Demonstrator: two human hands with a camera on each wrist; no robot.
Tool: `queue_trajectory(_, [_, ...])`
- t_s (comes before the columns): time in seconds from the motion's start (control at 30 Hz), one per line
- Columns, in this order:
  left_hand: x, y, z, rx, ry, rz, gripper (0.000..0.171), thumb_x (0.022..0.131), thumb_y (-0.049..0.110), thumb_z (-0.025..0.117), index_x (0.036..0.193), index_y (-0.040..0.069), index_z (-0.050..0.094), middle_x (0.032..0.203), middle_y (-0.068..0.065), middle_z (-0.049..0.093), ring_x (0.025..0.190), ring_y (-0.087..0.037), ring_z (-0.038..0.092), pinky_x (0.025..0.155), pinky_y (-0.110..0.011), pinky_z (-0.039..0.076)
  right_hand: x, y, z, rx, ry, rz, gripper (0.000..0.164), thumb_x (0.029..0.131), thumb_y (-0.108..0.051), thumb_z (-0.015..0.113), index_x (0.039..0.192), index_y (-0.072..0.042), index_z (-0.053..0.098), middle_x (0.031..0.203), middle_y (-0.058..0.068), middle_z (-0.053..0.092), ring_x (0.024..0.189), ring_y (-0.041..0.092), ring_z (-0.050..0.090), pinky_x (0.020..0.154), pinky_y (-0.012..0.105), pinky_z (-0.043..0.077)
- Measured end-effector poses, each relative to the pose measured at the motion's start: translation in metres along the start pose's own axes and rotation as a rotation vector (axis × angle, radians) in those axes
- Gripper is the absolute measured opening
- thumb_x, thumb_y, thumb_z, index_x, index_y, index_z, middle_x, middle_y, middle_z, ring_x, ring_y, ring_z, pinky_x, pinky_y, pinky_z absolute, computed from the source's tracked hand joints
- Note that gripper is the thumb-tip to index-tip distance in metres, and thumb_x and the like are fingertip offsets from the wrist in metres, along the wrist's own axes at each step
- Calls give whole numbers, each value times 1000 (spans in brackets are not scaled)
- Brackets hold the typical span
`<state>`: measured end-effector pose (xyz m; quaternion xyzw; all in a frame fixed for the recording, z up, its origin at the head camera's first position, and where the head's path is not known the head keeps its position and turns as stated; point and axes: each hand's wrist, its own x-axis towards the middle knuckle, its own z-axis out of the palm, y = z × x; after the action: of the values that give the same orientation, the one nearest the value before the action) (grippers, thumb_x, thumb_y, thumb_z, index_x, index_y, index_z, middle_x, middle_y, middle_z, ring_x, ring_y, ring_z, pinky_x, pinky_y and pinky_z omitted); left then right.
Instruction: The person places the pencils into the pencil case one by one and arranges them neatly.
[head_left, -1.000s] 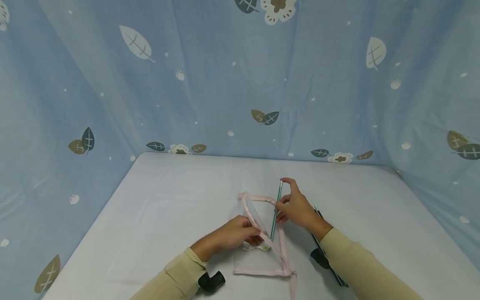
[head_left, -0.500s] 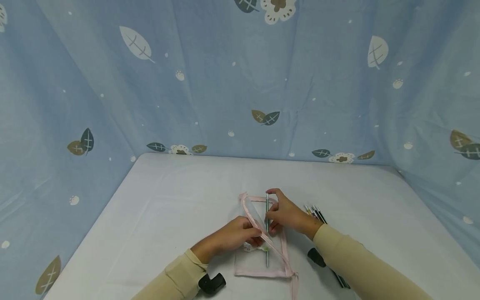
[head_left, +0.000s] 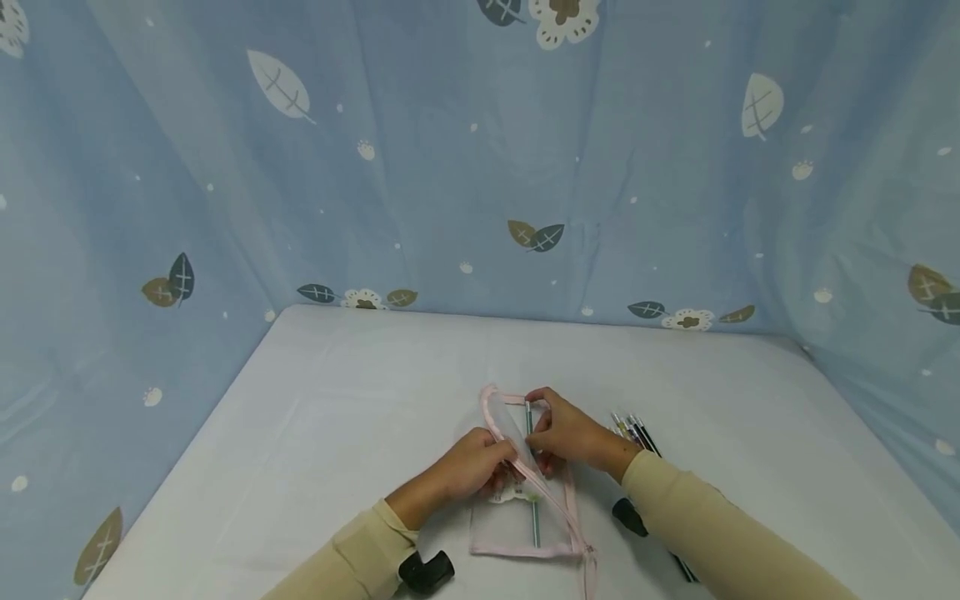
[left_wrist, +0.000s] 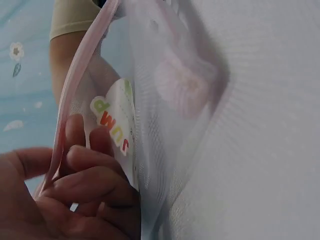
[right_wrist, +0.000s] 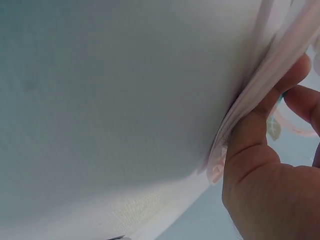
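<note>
A see-through mesh pouch (head_left: 517,551) with pink edging lies in the middle of the white table, its zip side spread apart. My left hand (head_left: 474,465) pinches the pink zip edge (left_wrist: 75,92) and lifts it. Inside, a label (left_wrist: 116,125) with coloured letters shows through the mesh. A teal pencil (head_left: 536,525) lies lengthwise in the pouch, its lower end close to the bottom seam. Near its upper end, the fingers of my right hand (head_left: 566,433) hold it at the opening. In the right wrist view, pink edging (right_wrist: 265,80) runs along my thumb and hides most of the pencil.
Several pencils (head_left: 637,429) lie bunched to the right, partly under my right forearm. A black camera mount (head_left: 426,573) sits by my left wrist, another black mount (head_left: 630,517) by my right. A blue patterned curtain (head_left: 450,150) surrounds the table at the back and sides.
My right hand has moved left and down, sliding the teal pencil deeper into the pouch and turning it from slanted to nearly straight. My left hand keeps holding the edge.
</note>
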<state>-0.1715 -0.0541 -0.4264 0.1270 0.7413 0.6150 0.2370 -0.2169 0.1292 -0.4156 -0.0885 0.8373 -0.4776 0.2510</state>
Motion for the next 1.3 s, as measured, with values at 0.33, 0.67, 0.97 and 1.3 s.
queue_trajectory(0.33, [-1, 2, -11, 116, 87, 29, 28, 94, 29, 48, 89, 4, 61, 76, -10, 64, 50, -13, 54, 39, -26, 43, -2, -3, 0, -64, -8, -5, 64, 80, -2, 61, 136, -9, 29, 79, 13, 57, 50, 21, 59, 45, 33, 52])
queue_trajectory(0.67, [1, -5, -19, 95, 84, 17, 26, 95, 29, 51, 98, 3, 57, 88, -13, 63, 70, -21, 64, 49, -29, 53, -4, -4, 3, -75, 4, 18, 68, 81, 0, 58, 141, -11, 28, 83, 13, 57, 51, 20, 59, 47, 33, 52])
queue_trajectory(0.97, [3, -10, -22, 67, 56, 17, 28, 98, 27, 44, 101, 2, 55, 89, -15, 63, 70, -17, 62, 52, -29, 54, -25, -9, -7, -136, 57, -151, 56, 88, -9, 59, 138, -19, 36, 90, 12, 55, 57, 22, 63, 51, 34, 54])
queue_trajectory(1.3, [4, -11, -22, 59, 45, 2, 32, 99, 28, 40, 100, 0, 55, 91, -15, 63, 69, -16, 61, 54, -29, 55, -61, -10, -27, -288, 270, -282, 37, 91, -20, 58, 125, -28, 48, 88, 2, 55, 61, 20, 62, 47, 27, 48])
